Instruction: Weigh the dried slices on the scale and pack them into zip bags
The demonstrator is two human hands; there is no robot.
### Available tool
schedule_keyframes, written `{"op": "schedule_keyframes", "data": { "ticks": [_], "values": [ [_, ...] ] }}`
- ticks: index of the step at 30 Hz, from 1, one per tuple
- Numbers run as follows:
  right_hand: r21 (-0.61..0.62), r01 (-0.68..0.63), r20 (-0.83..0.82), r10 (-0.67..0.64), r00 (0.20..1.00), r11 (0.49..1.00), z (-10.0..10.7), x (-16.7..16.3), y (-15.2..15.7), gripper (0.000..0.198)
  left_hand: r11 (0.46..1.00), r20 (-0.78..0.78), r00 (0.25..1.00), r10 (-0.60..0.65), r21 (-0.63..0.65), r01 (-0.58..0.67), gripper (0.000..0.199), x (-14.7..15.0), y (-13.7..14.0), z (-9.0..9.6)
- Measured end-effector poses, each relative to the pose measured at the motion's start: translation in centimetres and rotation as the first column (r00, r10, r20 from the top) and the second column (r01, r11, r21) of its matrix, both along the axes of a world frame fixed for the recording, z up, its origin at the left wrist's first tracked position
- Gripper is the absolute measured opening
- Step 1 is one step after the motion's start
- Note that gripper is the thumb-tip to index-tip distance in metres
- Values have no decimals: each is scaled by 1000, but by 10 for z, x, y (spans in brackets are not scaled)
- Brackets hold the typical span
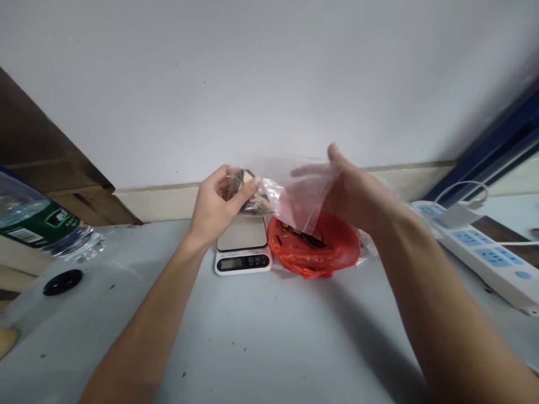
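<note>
My left hand (pixel 217 205) grips a clear plastic bag (pixel 269 193) by its filled end, the thumb pressed over dark and pale dried slices inside. At the loose end of the bag is my right hand (pixel 351 191), slightly blurred, thumb raised and fingers stretched out. The film overlaps these fingers; whether they are inside the bag or behind it I cannot tell. Below the left hand stands a white digital kitchen scale (pixel 243 241), its display too small to read surely. Right of it, a red plastic bag (pixel 341 247) lies spread open with more dried slices (pixel 307 235).
A water bottle with a green label (pixel 42 224) stands at the left, near a black oval object (pixel 63 282). A white power strip (pixel 484 247) with a cable lies at the right. The wall (pixel 269 84) rises behind the grey table (pixel 252 348), which has dark crumbs.
</note>
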State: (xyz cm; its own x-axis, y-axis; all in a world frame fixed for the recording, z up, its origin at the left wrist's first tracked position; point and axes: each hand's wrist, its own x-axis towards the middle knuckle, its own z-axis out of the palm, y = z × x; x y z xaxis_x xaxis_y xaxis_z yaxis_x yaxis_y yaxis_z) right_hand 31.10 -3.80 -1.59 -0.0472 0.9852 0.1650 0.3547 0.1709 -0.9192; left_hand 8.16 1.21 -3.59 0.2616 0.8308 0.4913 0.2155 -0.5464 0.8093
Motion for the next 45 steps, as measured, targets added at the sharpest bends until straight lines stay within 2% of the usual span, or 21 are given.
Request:
{"op": "schedule_keyframes", "data": {
  "ticks": [1,3,6,9,14,16,18,20,22,23,25,27,30,33,35,37,39,40,42,44,45],
  "values": [
    [-34,-27,-50,26,998,999,1,3,0,77,1000,-7,1000,16,-21,-16,48,-3,2,1],
    [-91,-75,-137,63,989,993,2,8,-2,68,998,-2,1000,9,-62,-9,50,-9,5,3],
    [-100,-76,-35,73,997,992,2,13,-4,51,989,44,998,-38,-141,44,55,-12,6,4],
    [-106,-56,25,59,998,993,0,15,-3,49,968,71,994,-78,-234,93,58,-12,6,3],
    [-101,-30,45,34,998,994,0,12,0,49,942,-23,1000,-1,-334,-6,54,-16,10,0],
    [-134,-70,26,75,997,988,0,9,0,49,944,-140,988,63,-312,-105,64,-19,13,-2],
    [-164,-119,17,124,992,979,-1,6,0,49,956,-257,951,174,-186,-226,67,-20,13,-3],
    [-172,-151,10,155,988,973,-4,2,1,49,966,-305,921,243,-13,-259,52,-17,10,-1],
    [-167,-172,-9,173,985,971,-8,-3,4,49,992,-330,936,123,25,-121,30,-11,3,1],
    [-161,-180,-20,179,984,970,-9,-6,5,50,1000,-340,940,-7,-26,-2,25,-7,-1,2],
    [-145,-203,-35,200,979,968,-12,-11,6,50,967,-330,914,-237,-172,188,25,0,-9,3],
    [-127,-216,-45,212,976,968,-13,-14,7,50,928,-287,896,-340,-254,271,24,6,-15,3],
    [-124,-212,-68,205,976,969,-16,-17,7,48,901,-237,897,-372,-325,288,20,8,-18,1],
    [-120,-207,-65,200,978,971,-16,-18,7,45,896,-231,911,-340,-374,240,17,8,-16,1],
    [-133,-218,-39,214,976,967,-15,-18,5,41,919,-245,929,-277,-351,181,15,8,-15,3],
    [-158,-189,13,194,981,969,-13,-16,5,33,950,-259,951,-168,-301,86,13,6,-12,5],
    [-172,-77,104,96,990,982,-11,-15,4,29,964,-230,972,-36,-264,-27,12,3,-9,8],
    [-142,3,151,18,988,990,-10,-15,4,28,966,-198,980,28,-247,-77,11,2,-7,8],
    [30,137,211,-140,967,990,-10,-18,4,20,972,-125,985,116,-189,-138,9,2,-7,9],
    [269,166,219,-228,949,949,-11,-25,3,7,987,-89,989,119,-93,-127,9,5,-11,7],
    [356,150,230,-242,943,922,-12,-29,2,8,994,-90,991,98,-35,-102,9,9,-14,5]
  ]
}}
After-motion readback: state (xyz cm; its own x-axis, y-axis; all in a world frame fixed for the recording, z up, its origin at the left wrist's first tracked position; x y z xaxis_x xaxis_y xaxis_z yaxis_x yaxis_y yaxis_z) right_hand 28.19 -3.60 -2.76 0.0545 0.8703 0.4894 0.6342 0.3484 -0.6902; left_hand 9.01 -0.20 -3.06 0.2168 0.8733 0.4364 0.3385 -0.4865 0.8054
